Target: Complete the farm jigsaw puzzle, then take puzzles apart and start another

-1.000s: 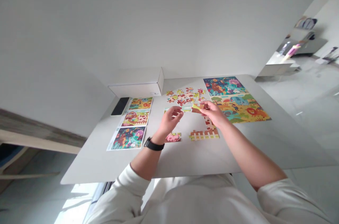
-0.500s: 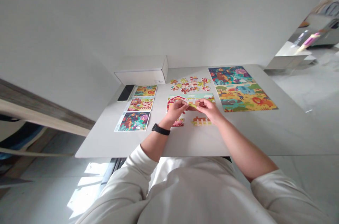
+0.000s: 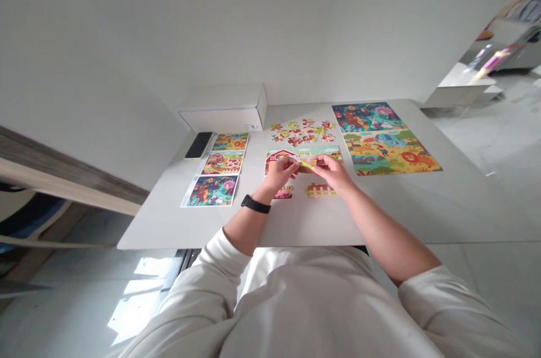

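My left hand (image 3: 280, 172) and my right hand (image 3: 333, 172) meet over the middle of a white table (image 3: 406, 211). Both pinch a small yellow-green puzzle piece (image 3: 307, 165) held between them. Just beyond the fingers lies a partly built strip of puzzle (image 3: 310, 152) with a red barn. A short fence section (image 3: 320, 191) and a pink section (image 3: 284, 193) lie under my hands. A black watch band (image 3: 255, 204) is on my left wrist.
Loose puzzle pieces (image 3: 301, 131) are scattered farther back. Two finished puzzles (image 3: 382, 138) lie at the right. Three picture cards (image 3: 220, 169) and a black phone (image 3: 198, 145) lie at the left. A white box (image 3: 224, 110) stands against the wall.
My left hand came over to the piece in my right hand; both now hold it lower, near the barn strip. The view has tilted, so the table sits higher in frame.
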Demonstrator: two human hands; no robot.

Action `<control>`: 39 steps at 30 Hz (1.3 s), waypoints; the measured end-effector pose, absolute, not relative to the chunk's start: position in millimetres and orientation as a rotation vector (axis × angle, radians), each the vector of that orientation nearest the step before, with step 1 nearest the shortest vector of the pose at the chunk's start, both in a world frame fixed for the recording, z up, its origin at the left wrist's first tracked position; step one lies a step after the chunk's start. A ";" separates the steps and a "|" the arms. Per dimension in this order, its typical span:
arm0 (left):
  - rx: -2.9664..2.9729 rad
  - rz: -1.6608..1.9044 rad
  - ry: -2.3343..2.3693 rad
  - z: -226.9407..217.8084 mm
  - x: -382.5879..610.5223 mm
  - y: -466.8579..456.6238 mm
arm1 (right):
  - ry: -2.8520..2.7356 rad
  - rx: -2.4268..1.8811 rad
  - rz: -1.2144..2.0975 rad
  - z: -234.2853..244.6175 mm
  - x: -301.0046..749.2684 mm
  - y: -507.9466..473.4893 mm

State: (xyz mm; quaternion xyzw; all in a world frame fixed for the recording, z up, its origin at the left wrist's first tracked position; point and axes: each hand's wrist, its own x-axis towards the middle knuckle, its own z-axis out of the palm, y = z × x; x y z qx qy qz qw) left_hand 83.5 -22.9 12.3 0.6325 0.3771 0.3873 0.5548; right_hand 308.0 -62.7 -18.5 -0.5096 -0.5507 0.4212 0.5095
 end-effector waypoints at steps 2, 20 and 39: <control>1.514 0.928 0.884 11.0 83.8 -21.8 | -1.376 -1.254 0.948 -18.0 308.8 -63.3; 1.912 0.695 1.076 34.8 55.7 -22.6 | -2.123 -1.182 0.169 11.4 304.6 -83.6; 2.234 0.077 1.141 33.9 35.3 -19.1 | -2.463 -1.156 0.415 6.0 299.0 -88.1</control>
